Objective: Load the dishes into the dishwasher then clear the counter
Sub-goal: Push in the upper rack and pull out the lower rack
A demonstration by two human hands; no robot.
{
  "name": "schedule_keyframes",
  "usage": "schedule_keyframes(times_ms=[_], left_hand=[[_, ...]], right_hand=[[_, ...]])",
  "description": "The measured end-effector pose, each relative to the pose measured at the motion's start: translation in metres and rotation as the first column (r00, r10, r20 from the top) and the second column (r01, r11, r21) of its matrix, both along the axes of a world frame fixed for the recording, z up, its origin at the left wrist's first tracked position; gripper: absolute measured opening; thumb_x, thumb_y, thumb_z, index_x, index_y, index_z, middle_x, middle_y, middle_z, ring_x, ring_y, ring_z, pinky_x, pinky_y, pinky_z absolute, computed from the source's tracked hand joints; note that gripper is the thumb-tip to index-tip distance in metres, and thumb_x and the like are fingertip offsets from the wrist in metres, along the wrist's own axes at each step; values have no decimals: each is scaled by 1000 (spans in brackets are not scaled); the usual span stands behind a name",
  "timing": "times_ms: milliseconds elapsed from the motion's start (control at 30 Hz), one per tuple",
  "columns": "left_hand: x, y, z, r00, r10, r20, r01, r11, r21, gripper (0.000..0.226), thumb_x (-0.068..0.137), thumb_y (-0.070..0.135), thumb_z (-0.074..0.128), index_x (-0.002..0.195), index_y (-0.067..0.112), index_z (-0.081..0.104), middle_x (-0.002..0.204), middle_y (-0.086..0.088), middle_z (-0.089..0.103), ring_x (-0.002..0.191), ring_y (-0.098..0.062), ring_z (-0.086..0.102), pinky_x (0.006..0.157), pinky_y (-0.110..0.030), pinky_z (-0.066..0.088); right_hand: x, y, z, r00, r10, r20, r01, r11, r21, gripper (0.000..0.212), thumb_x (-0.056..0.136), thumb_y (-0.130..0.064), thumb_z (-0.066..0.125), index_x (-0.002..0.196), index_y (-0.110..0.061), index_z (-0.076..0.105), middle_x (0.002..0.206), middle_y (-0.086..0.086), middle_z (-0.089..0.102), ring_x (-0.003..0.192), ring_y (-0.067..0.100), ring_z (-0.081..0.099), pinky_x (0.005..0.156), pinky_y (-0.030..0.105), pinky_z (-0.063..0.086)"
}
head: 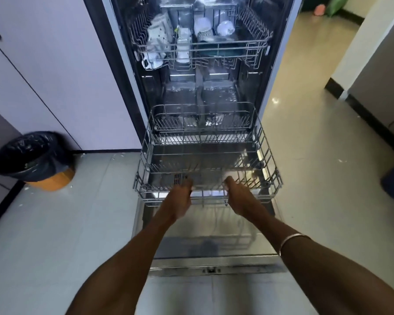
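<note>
Both hands on the lower rack's (208, 155) front rail: left hand (179, 196) and right hand (238, 196), fingers curled over the wire. Rack is empty and sits out over the dropped door (212, 246). Upper rack (200, 42) already holds cups and bowls. Risks as I see them: an uneven pull could skew the rack off its runners; weight on the door could strain the hinges; the door edge sits at shin height.
</note>
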State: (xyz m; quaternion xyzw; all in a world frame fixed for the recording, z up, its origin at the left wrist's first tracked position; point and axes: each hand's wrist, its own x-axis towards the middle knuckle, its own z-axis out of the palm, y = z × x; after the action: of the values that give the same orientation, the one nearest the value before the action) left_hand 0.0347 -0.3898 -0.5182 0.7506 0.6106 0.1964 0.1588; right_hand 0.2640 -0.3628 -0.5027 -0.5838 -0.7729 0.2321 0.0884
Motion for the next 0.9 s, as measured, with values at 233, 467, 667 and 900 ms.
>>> schedule_keyframes(times_ms=[233, 467, 667, 900], left_hand=[[6, -8, 96, 995, 94, 19, -87, 971, -223, 20, 101, 17, 42, 108, 12, 61, 86, -15, 69, 78, -30, 68, 61, -34, 50], [20, -19, 259, 996, 58, -68, -78, 936, -344, 58, 103, 42, 19, 109, 8, 66, 104, -17, 68, 97, -31, 66, 86, -41, 54], [24, -31, 412, 992, 81, -98, -114, 907, -406, 49, 102, 33, 26, 116, 4, 63, 116, -21, 65, 105, -33, 63, 93, -43, 53], [34, -51, 518, 988, 89, -128, -139, 878, -458, 46, 102, 36, 28, 118, 7, 59, 120, -17, 63, 108, -30, 61, 94, -45, 52]], right_hand=[[6, 11, 112, 999, -18, 49, 26, 985, -169, 31, 99, -14, 44, 127, -4, 51, 118, 21, 63, 107, 35, 61, 75, 32, 42], [2, -1, 266, 997, 5, 72, 10, 979, -203, 34, 99, -24, 38, 117, -5, 59, 120, 23, 63, 109, 39, 61, 90, 45, 51], [-16, -19, 414, 998, -13, 68, 31, 962, -270, 28, 100, -21, 42, 108, -2, 61, 109, 23, 66, 98, 35, 65, 84, 40, 53], [-19, -43, 507, 997, -45, 67, 64, 941, -332, 32, 100, -27, 40, 101, -5, 63, 107, 21, 68, 98, 35, 65, 86, 45, 54]])
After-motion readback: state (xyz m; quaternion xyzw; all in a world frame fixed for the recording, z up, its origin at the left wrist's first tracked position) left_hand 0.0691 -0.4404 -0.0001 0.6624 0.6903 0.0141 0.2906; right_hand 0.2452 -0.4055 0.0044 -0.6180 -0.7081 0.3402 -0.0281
